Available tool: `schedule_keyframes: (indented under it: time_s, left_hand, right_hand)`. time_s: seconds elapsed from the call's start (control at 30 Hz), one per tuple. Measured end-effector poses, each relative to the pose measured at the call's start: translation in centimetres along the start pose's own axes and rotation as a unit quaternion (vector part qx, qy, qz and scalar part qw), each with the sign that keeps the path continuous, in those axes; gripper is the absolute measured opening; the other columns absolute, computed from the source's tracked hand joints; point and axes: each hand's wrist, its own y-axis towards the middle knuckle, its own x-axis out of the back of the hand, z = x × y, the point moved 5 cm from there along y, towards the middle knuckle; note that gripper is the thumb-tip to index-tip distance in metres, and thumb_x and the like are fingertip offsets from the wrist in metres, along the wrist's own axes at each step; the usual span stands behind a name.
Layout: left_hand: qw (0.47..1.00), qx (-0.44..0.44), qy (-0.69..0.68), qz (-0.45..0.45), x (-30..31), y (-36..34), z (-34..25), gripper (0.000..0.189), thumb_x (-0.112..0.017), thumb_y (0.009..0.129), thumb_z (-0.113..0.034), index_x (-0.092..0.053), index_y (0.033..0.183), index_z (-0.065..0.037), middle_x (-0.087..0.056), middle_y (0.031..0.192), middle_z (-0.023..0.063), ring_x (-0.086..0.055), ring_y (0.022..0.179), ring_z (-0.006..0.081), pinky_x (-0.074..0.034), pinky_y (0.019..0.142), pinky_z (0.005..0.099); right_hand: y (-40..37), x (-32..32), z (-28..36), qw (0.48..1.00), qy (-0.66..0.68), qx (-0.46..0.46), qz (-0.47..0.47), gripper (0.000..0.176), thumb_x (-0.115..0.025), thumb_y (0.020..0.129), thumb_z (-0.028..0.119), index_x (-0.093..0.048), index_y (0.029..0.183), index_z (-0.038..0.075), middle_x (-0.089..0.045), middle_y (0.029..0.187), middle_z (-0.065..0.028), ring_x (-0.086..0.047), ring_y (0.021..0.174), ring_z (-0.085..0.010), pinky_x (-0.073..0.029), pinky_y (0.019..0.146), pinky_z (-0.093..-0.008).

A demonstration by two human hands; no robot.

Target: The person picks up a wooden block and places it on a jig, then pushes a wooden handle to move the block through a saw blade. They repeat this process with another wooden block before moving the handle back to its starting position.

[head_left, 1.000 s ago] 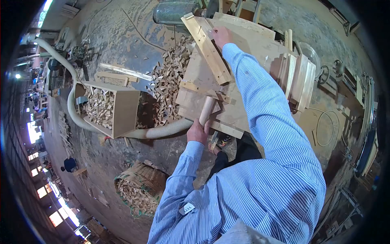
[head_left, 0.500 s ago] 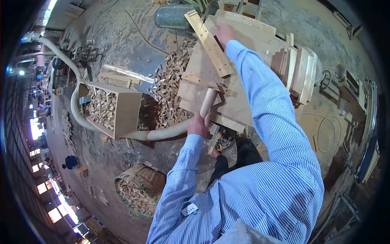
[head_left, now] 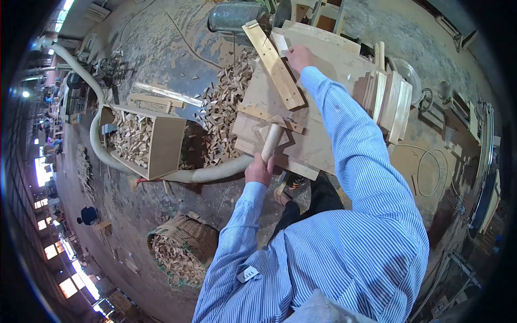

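My left hand (head_left: 260, 171) is closed around the lower end of a pale round wooden handle (head_left: 272, 141), on the near side of a wooden work table (head_left: 328, 59). The handle rests against a crosswise wooden strip (head_left: 271, 118) and small wood pieces on the table. At the far end my right hand (head_left: 299, 56) is closed, its fingertips on a small pale wood piece (head_left: 279, 43). That piece lies beside a slanted wooden guide bar (head_left: 274, 64) with screw holes. A dark round blade (head_left: 281, 13) stands just past the table's far edge.
A green motor (head_left: 237, 18) sits beyond the table. Wood offcuts (head_left: 221, 107) are heaped left of it. A wooden box (head_left: 167, 145) and a wicker basket (head_left: 202, 237) hold more offcuts. A ribbed hose (head_left: 215, 173) runs along the floor. Wooden boards (head_left: 396, 105) are stacked at right.
My right hand has drawn back slightly from the far edge, and the pale wood piece now shows at its fingertips. My left hand stays on the handle. The whole view has shifted a little.
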Motion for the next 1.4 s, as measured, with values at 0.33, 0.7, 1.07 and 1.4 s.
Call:
schedule_keyframes:
  time_s: [0.33,0.7,1.07,1.4]
  left_hand:
    - [0.998,0.044,-0.008,0.049,0.2,-3.0,2.8,0.047,-0.063,0.097,-0.048,-0.053,0.1,-0.002,-0.069,0.085,0.0261,-0.069,0.082,0.0459,-0.054,0.072,0.0543]
    - [0.998,0.044,-0.011,0.041,-0.1,-2.0,1.9,0.045,-0.064,0.097,-0.046,-0.054,0.1,-0.003,-0.069,0.08,0.0243,-0.069,0.078,0.0454,-0.054,0.069,0.054]
    - [0.999,0.027,0.0,0.035,-1.2,3.2,-1.6,0.043,-0.064,0.097,-0.043,-0.051,0.103,-0.002,-0.069,0.076,0.0227,-0.069,0.076,0.0442,-0.055,0.069,0.0536]
    - [0.999,0.034,0.021,0.025,-1.2,6.0,-4.4,0.044,-0.062,0.098,-0.044,-0.052,0.106,-0.002,-0.069,0.078,0.0234,-0.069,0.076,0.0452,-0.054,0.068,0.0553]
  right_hand:
    - [1.9,-3.6,2.2,1.0,0.027,-0.001,0.001,0.024,-0.073,0.088,0.037,-0.081,0.094,0.016,-0.076,0.093,-0.0127,-0.072,0.087,-0.0311,-0.055,0.084,-0.0428]
    - [4.7,-4.8,0.5,0.998,0.061,-0.031,-0.001,0.029,-0.076,0.087,0.042,-0.081,0.096,0.015,-0.076,0.09,-0.0102,-0.072,0.083,-0.0275,-0.055,0.079,-0.041]
    - [10.3,-2.4,-0.2,1.0,0.02,0.017,-0.015,0.029,-0.073,0.088,0.043,-0.08,0.096,0.016,-0.075,0.084,-0.0111,-0.071,0.078,-0.03,-0.055,0.078,-0.0428]
    - [12.6,-1.6,-1.1,0.998,0.052,0.01,-0.031,0.027,-0.073,0.087,0.039,-0.08,0.103,0.018,-0.076,0.093,-0.0127,-0.073,0.087,-0.0318,-0.055,0.085,-0.0435]
